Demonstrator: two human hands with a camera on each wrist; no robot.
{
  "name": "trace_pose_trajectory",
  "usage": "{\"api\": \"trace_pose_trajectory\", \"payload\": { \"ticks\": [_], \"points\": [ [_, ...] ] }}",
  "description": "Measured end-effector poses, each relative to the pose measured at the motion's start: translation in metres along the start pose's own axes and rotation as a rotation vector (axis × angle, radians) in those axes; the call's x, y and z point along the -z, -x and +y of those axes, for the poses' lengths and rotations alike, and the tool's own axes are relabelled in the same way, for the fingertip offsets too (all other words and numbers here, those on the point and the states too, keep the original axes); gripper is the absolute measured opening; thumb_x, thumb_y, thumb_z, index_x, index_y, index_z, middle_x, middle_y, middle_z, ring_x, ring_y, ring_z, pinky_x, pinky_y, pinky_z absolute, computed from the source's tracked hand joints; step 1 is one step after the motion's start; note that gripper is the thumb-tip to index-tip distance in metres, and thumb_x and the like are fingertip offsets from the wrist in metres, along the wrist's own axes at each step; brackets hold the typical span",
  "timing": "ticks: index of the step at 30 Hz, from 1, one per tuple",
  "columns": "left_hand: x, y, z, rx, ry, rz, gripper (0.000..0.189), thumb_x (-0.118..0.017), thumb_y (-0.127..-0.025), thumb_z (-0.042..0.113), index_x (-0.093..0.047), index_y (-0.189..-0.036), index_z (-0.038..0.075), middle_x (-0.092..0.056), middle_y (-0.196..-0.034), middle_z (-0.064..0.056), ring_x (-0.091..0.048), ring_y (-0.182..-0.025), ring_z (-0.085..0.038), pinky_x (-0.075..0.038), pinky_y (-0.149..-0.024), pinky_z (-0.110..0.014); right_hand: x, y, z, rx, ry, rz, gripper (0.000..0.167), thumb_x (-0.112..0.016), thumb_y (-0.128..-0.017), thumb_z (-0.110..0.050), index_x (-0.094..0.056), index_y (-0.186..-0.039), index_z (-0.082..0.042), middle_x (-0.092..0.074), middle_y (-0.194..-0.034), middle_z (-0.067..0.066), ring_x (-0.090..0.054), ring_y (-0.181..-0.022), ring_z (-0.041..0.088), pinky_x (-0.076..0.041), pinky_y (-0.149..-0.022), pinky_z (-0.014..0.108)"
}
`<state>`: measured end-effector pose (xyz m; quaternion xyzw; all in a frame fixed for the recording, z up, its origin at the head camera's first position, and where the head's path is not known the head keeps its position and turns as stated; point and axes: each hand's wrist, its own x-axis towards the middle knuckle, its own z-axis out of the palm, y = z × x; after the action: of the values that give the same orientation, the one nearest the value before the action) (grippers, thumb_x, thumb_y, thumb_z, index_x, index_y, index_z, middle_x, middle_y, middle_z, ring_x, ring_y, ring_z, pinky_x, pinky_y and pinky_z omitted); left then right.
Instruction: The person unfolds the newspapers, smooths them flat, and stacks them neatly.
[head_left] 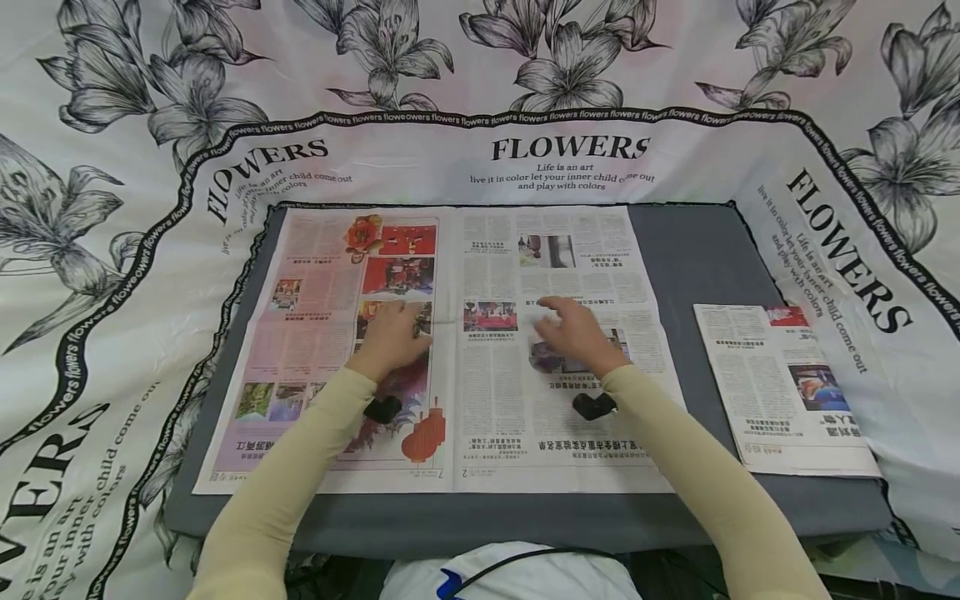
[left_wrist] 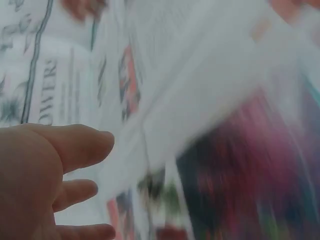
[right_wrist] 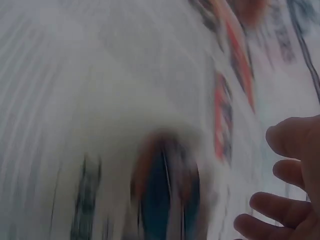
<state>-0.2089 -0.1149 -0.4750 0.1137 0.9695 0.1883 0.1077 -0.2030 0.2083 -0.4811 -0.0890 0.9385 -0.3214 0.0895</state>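
Newspaper spread open on grey surface, flower-print cloth around.

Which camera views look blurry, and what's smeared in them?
Head view: the open newspaper and floral tablecloth look fairly crisp; left wrist view: the open newspaper is heavily streaked, while the left hand has clear edges; right wrist view: the open newspaper is smeared too, but the right hand is clear-edged.

Flower-printed cloth, gray surface, folded newspaper at right
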Motion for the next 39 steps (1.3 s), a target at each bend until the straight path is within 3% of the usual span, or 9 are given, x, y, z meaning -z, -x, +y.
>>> {"api": "trace_pose_trajectory", "payload": {
  "ticks": [5, 11, 17, 21, 27, 32, 36, 39],
  "points": [
    [-0.022, -0.022, 0.027, 0.023, -0.034, -0.099, 0.066, -0.065, -0.096, 0.033, -0.044, -0.155, 0.013, -0.037, -0.159, -0.026, -0.031, -0.148, -0.050, -0.031, -0.117, -0.066, -0.047, -0.022, -0.037, 0.178, 0.165, -0.056, 0.054, -0.066, -0.097, -0.020, -0.053, -0.146, -0.001, -0.056, -0.147, 0.023, -0.052, -0.137, 0.041, -0.040, -0.117, 0.052],
    [-0.038, -0.030, 0.037, 0.030, -0.065, -0.142, 0.066, -0.071, -0.093, 0.036, -0.047, -0.152, 0.018, -0.044, -0.150, -0.024, -0.033, -0.144, -0.051, -0.025, -0.119, -0.066, -0.078, -0.035, -0.058, 0.313, 0.345, -0.038, 0.054, -0.070, -0.094, -0.021, -0.057, -0.143, -0.004, -0.053, -0.149, 0.025, -0.049, -0.138, 0.049, -0.040, -0.115, 0.058],
    [-0.046, -0.032, 0.035, 0.072, -0.039, -0.147, 0.068, -0.070, -0.093, 0.040, -0.045, -0.154, 0.022, -0.038, -0.157, -0.020, -0.027, -0.150, -0.047, -0.023, -0.118, -0.069, -0.091, -0.036, -0.055, 0.240, 0.395, -0.102, 0.050, -0.058, -0.101, -0.025, -0.051, -0.150, -0.012, -0.044, -0.159, 0.019, -0.040, -0.146, 0.045, -0.034, -0.115, 0.067],
    [-0.045, -0.031, 0.030, 0.101, -0.002, -0.151, 0.074, -0.071, -0.092, 0.043, -0.041, -0.157, 0.022, -0.028, -0.166, -0.017, -0.019, -0.154, -0.048, -0.023, -0.116, -0.074, -0.092, -0.034, -0.047, 0.187, 0.385, -0.098, 0.052, -0.056, -0.102, -0.030, -0.049, -0.151, -0.014, -0.040, -0.161, 0.018, -0.035, -0.149, 0.043, -0.031, -0.115, 0.068],
    [-0.039, -0.024, 0.008, 0.177, 0.040, -0.141, 0.083, -0.070, -0.091, 0.051, -0.036, -0.160, 0.020, -0.018, -0.170, -0.017, -0.010, -0.156, -0.049, -0.018, -0.113, -0.080, -0.079, -0.027, -0.029, 0.128, 0.345, -0.108, 0.060, -0.057, -0.101, -0.037, -0.045, -0.154, -0.013, -0.033, -0.164, 0.021, -0.028, -0.152, 0.046, -0.026, -0.117, 0.071],
    [-0.027, -0.016, -0.031, 0.280, 0.056, -0.123, 0.090, -0.068, -0.090, 0.056, -0.029, -0.162, 0.018, -0.014, -0.169, -0.020, -0.006, -0.155, -0.053, -0.024, -0.107, -0.084, -0.059, -0.017, 0.004, 0.092, 0.335, -0.075, 0.065, -0.056, -0.100, -0.042, -0.043, -0.155, -0.011, -0.030, -0.165, 0.022, -0.023, -0.153, 0.049, -0.021, -0.118, 0.073],
    [-0.016, -0.006, -0.063, 0.354, 0.068, -0.088, 0.092, -0.067, -0.089, 0.059, -0.027, -0.162, 0.019, -0.018, -0.165, -0.024, -0.013, -0.152, -0.055, -0.028, -0.101, -0.086, -0.038, -0.009, 0.032, 0.064, 0.331, -0.029, 0.064, -0.056, -0.101, -0.042, -0.045, -0.153, -0.008, -0.030, -0.164, 0.026, -0.021, -0.152, 0.052, -0.019, -0.118, 0.074],
    [-0.009, 0.003, -0.078, 0.382, 0.078, -0.072, 0.092, -0.066, -0.090, 0.059, -0.028, -0.161, 0.016, -0.019, -0.163, -0.028, -0.016, -0.149, -0.057, -0.028, -0.098, -0.087, -0.023, -0.002, 0.051, 0.018, 0.332, -0.011, 0.064, -0.055, -0.102, -0.043, -0.043, -0.154, -0.007, -0.028, -0.164, 0.027, -0.019, -0.152, 0.054, -0.017, -0.118, 0.075]
  ]
}}
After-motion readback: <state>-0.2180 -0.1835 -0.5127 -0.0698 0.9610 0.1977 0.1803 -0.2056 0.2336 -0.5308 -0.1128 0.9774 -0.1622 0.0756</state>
